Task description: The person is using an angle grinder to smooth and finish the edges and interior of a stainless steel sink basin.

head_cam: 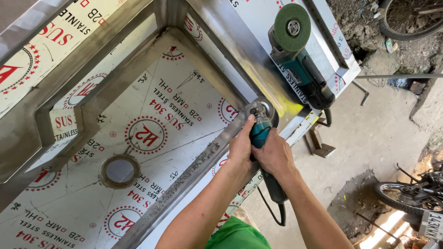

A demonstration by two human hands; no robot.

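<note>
Fingers [244, 138] of both our left hand [241, 150] and right hand [276, 154] grip the teal grinder [259, 131] at the steel sink's [152, 138] inner corner, where we judge the seam [194, 170] below looks rough, seemingly unground.

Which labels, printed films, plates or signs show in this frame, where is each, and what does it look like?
Protective film: covers the steel sink's basin floor; white, with red round emblems and black lettering.
Film strip: left inner wall; white, red lettering.
Film on flat sheet: top, beside the spare grinder; white, peeling.
Number plate: bottom right by a motorcycle; white rectangle, dark characters.
</note>
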